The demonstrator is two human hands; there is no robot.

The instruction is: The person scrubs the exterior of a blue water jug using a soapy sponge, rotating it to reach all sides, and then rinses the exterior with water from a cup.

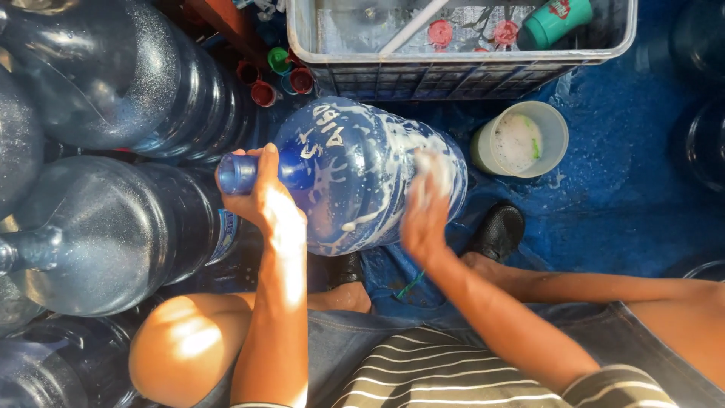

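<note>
A large blue water jug (355,170) lies on its side in front of me, streaked with white soap foam. My left hand (260,196) grips its neck near the mouth. My right hand (424,208) presses on the jug's soapy body near its base, blurred in motion; whether it holds a sponge I cannot tell. My knees and dark shoes (498,230) show below the jug.
Several big blue jugs (106,234) are stacked at the left. A grey plastic crate (461,72) with water and a green bottle (555,21) stands behind. A small tub of soapy water (521,140) sits right of the jug on the wet blue floor (619,189). Coloured caps (272,75) lie near the crate.
</note>
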